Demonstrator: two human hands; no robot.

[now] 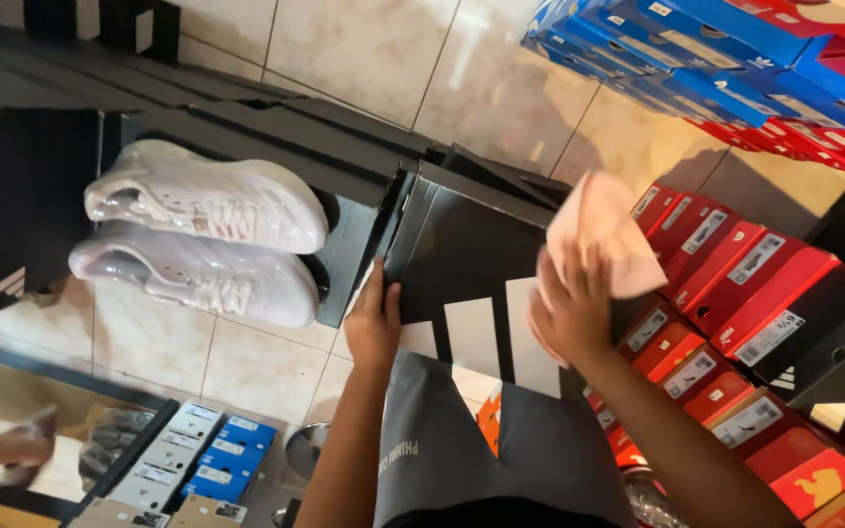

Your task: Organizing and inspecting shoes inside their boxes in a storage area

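My left hand (374,328) grips the near left edge of a black shoebox lid with white stripes (471,254). My right hand (571,311) holds a pale pink cloth (600,233) pressed against the lid's right side. To the left, a pair of white sneakers (202,235) lies on its side in an open black shoebox (344,254).
Red and black shoeboxes (735,293) are stacked at the right, blue and red ones (735,59) at the top right. Small blue and white boxes (207,460) lie on the tiled floor (442,68) below. Another person's hand (22,445) shows at the lower left.
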